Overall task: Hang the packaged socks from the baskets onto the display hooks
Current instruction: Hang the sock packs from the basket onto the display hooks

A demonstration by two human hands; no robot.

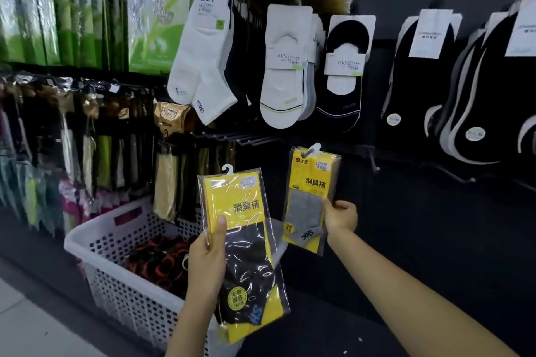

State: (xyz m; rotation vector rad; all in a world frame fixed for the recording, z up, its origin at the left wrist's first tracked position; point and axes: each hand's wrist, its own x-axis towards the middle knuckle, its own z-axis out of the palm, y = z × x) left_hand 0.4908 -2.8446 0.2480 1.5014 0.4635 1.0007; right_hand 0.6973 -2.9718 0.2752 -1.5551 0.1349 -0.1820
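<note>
My left hand is gripping a black sock pack near the basket. My right hand is pinching a grey sock pack hanging on a display hook.

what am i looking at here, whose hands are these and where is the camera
There is no robot here. A person works with bare hands, and the single picture comes from a camera worn on the head, looking forward and down at a shop's sock display. The left hand grips the black pack, a yellow packet of black socks. The right hand pinches the grey pack, whose hanger sits at the tip of a hook on the dark wall. At lower left stands a white basket with dark goods inside. More socks hang above.
</note>
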